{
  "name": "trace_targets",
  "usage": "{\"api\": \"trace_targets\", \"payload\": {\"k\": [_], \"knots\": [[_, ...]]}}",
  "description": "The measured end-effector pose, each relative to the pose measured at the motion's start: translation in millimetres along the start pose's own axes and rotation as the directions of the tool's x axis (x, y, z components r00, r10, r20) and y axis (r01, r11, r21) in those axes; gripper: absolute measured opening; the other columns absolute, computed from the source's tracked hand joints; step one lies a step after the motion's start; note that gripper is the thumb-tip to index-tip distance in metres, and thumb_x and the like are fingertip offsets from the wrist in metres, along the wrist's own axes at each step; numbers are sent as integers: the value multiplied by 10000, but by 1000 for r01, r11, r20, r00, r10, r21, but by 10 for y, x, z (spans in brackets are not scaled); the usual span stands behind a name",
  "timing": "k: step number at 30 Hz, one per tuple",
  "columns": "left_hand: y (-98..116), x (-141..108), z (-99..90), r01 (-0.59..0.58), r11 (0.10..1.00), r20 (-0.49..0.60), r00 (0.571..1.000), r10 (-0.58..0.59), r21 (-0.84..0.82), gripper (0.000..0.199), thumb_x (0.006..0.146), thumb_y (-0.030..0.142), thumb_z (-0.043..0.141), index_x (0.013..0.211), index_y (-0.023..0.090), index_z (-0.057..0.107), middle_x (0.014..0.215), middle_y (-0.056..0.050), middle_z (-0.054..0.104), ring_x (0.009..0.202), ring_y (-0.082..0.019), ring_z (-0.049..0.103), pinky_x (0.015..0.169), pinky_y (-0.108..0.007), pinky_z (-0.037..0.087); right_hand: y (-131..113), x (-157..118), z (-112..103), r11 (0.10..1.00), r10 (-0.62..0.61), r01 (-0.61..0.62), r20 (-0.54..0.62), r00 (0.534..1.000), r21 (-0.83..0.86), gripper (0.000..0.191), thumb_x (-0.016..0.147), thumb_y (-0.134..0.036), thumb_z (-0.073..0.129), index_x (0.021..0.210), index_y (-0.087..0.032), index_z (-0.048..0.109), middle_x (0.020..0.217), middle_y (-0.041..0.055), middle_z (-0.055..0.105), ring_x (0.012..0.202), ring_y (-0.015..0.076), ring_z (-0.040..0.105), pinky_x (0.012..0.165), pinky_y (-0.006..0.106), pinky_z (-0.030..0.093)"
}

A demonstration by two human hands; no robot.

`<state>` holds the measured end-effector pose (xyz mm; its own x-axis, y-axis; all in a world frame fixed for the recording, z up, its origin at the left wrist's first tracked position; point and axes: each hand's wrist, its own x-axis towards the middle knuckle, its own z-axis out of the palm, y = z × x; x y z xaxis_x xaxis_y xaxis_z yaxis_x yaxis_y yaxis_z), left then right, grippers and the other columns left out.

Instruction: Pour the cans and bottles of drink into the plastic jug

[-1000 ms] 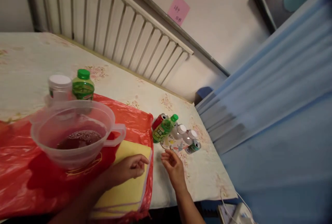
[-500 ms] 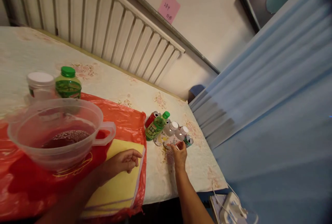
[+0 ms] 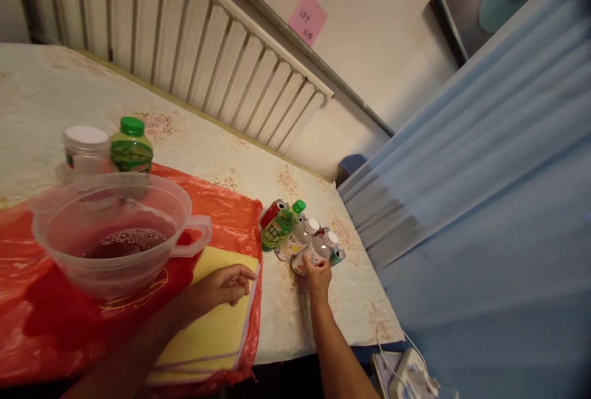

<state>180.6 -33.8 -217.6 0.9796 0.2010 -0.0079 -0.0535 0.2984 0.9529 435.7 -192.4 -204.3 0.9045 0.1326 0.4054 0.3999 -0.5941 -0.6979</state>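
Ideally, the right hand [image 3: 318,279] keeps its grasping fingers snug around the right white-capped bottle [image 3: 319,249], clear of the green can [image 3: 337,255], the left hand [image 3: 223,287] empty, loosely curled.

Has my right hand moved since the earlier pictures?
Yes; relative to the yellow cloth, your right hand has moved farther away, over to the rightmost white-capped bottle.

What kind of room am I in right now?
Probably a room in a home: a flowered tablecloth covers the table, a ribbed radiator runs along the wall, and a blue curtain hangs beside a framed picture.
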Motion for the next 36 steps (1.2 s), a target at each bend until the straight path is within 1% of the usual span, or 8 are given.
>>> {"api": "trace_targets", "payload": {"k": [4,6,9,14,19,25,31,36], "knots": [[-8,21,16,-64,998,-107,992,66,19,380,798,434,648,1093,197,610,873,-3,570,728,-143,491,704,-294,411,-91,-341,-330,1000,-17,16,109,994,10,322,581,-439,733,688,-228,515,575,-30,560,545,170,530,531,274,425],[12,25,31,-109,994,-165,980,112,25,390,824,462,638,1116,205,610,916,-17,585,759,-149,507,731,-304,426,-192,-523,-500,994,-94,78,260,961,73,307,611,-386,709,815,-189,593,717,32,665,645,205,616,597,287,476],[67,10,56,-176,984,-188,967,174,7,452,840,470,650,1211,218,592,1098,-68,619,867,-170,537,823,-333,444,-417,-728,-671,970,-240,196,443,864,144,342,645,-290,678,962,-169,633,873,69,713,780,228,659,701,304,519],[153,-55,73,-270,958,-159,954,253,-94,615,803,449,723,1349,249,524,1394,-114,539,1160,-241,519,985,-390,419,-779,-898,-683,903,-428,325,647,630,281,491,660,-191,686,1147,-188,629,1035,58,711,912,223,665,823,310,529],[240,-129,64,-313,941,-182,940,287,-130,547,798,402,736,1295,238,580,1334,-91,608,1224,-261,529,1056,-418,388,-895,-973,-590,880,-460,366,735,498,303,537,679,-188,694,1208,-190,602,1099,67,696,979,237,660,889,347,516],[191,-117,45,-338,939,-271,911,309,-64,416,764,371,736,1124,188,638,1048,-56,691,996,-215,625,924,-367,471,-931,-981,-575,893,-413,370,791,453,254,476,678,-203,696,1148,-199,615,1009,42,699,890,226,660,807,331,524],[195,-119,77,-299,892,-412,805,426,339,378,746,366,703,1069,182,641,903,-19,639,844,-174,587,791,-308,472,-959,-995,-594,885,-401,419,793,458,205,463,682,-224,698,1138,-193,624,1006,55,682,881,228,652,791,332,516],[287,-207,100,-221,762,-299,826,478,609,294,844,446,597,940,173,646,833,-11,601,756,-160,537,698,-289,439,-936,-997,-602,859,-431,467,786,443,207,471,687,-247,711,1147,-189,631,1028,71,684,928,243,654,830,349,510]]}}
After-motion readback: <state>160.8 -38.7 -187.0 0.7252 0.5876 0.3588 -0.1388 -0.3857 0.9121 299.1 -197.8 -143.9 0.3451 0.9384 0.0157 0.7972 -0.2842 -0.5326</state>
